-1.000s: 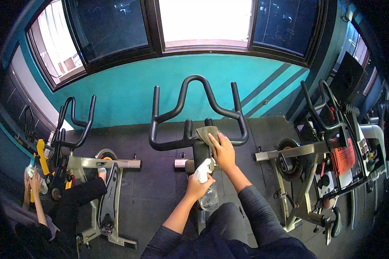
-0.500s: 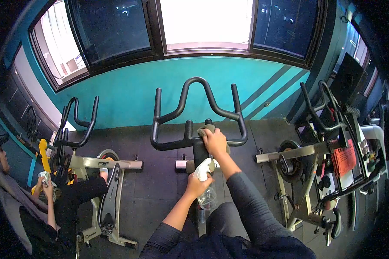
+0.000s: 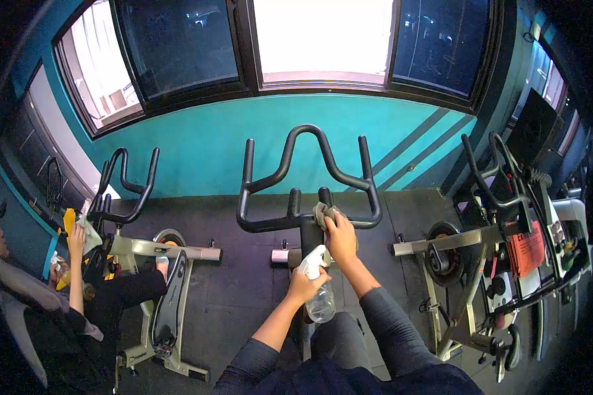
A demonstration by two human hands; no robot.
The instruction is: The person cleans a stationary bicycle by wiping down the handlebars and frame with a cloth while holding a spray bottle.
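Observation:
My left hand [image 3: 304,286] is closed around the neck of a spray bottle [image 3: 321,304] with a white trigger head and a clear body. My right hand [image 3: 340,235] grips a bunched grey-brown cloth [image 3: 322,213] and presses it on the middle of the black handlebar [image 3: 277,225], by the short upright grips. The handlebar belongs to an exercise bike straight in front of me. The spray bottle hangs just below the handlebar stem, above my knee, and is apart from the cloth.
At the left, another person [image 3: 72,263] holds a pale cloth [image 3: 91,227] near a second exercise bike [image 3: 138,247]. A third bike [image 3: 468,234] stands at the right, with a red sign [image 3: 526,249] beside it. Beyond lies a teal wall [image 3: 204,151] under windows.
My right hand has shifted slightly with the cloth around the handlebar's centre. The spray bottle has tilted a little. The person at left has raised a cloth toward their bike. My view has moved slightly.

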